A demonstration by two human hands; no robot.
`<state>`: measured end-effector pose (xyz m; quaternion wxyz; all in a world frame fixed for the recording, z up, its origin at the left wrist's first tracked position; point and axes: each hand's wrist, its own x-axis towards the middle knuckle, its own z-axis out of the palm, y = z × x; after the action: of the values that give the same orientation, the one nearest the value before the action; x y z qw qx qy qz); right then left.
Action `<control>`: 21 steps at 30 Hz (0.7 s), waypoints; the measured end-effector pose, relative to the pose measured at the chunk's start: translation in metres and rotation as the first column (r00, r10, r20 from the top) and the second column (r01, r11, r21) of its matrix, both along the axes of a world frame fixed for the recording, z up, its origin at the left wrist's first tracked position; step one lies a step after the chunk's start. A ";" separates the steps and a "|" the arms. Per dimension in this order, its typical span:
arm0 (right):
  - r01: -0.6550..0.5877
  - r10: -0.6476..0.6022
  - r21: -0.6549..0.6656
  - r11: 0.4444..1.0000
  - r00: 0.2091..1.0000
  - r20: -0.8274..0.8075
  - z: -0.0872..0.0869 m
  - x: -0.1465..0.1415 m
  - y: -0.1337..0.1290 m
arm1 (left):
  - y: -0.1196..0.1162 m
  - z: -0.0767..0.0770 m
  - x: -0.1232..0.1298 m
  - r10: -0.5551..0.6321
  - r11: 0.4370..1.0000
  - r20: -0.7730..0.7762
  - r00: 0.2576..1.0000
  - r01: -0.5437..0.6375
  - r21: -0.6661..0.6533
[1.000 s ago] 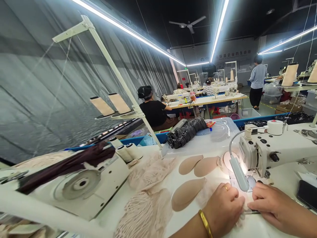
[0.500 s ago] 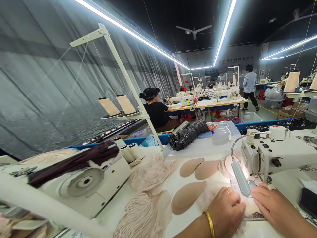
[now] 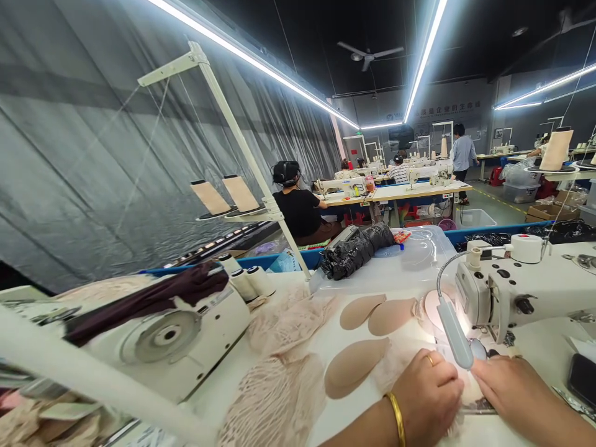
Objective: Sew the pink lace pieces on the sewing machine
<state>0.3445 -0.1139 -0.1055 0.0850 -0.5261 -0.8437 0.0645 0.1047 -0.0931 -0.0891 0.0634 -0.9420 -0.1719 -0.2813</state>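
Observation:
My left hand, with a ring and a gold bracelet, is closed on pale fabric in front of the sewing machine. Across from it, my right hand lies near the needle area; its fingertips are partly hidden behind the grey lamp, so its hold is unclear. The lamp lights the fabric between my hands. Left of them are beige molded cups and piles of beige lace on the white table.
A second machine with dark cloth stands at the left, beside thread cones. A black plastic bundle lies behind the cups. A phone is at the right. A seated person works beyond.
The view has shifted slightly. My right hand's fingers have drawn in toward the lamp's tip. In the background, the walking person has moved a little left.

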 end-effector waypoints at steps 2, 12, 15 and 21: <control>-0.009 0.009 -0.002 1.000 1.000 -0.020 0.007 0.005 -0.005 | 0.000 -0.001 -0.001 0.010 1.000 -0.025 1.000 -0.011 -0.005; -0.354 0.168 -0.308 0.883 0.852 -0.497 0.032 0.053 -0.036 | -0.004 0.006 -0.001 0.038 0.997 -0.059 0.998 -0.042 -0.063; -0.256 0.135 -0.197 0.946 0.866 -0.481 0.041 0.030 -0.026 | -0.004 0.005 -0.001 0.026 0.997 -0.060 0.998 -0.030 -0.072; -0.296 0.198 -0.191 0.936 0.890 -0.411 0.036 0.041 -0.027 | -0.002 0.002 -0.001 0.012 0.995 -0.049 0.999 -0.016 -0.101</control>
<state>0.3853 -0.1408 -0.0698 0.1736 -0.3970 -0.8560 0.2820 0.1036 -0.0952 -0.0871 0.0216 -0.9492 -0.1909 -0.2491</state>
